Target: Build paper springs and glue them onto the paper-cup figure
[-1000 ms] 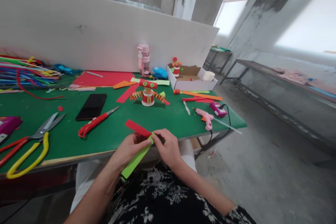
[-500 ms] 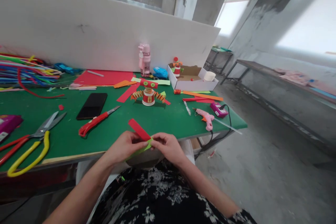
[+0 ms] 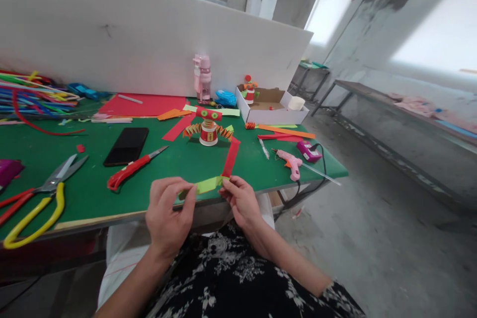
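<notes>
Green paper strip point(image 3: 204, 185) lies pinched between the left hand point(image 3: 168, 213) and right hand point(image 3: 240, 199) above the green table's point(image 3: 93, 198) front edge; the right fingers also grip a red paper strip point(image 3: 231, 157) rising from it.

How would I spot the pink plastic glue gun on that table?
Start at the green-topped table and follow it to its right end. In front of the white cardboard box lies the pink plastic glue gun, the only pistol-shaped tool there.

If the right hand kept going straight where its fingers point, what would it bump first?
Past the red strip it pinches, the right hand points over the table toward the paper figure; probably that first, though depth is unclear.
</notes>
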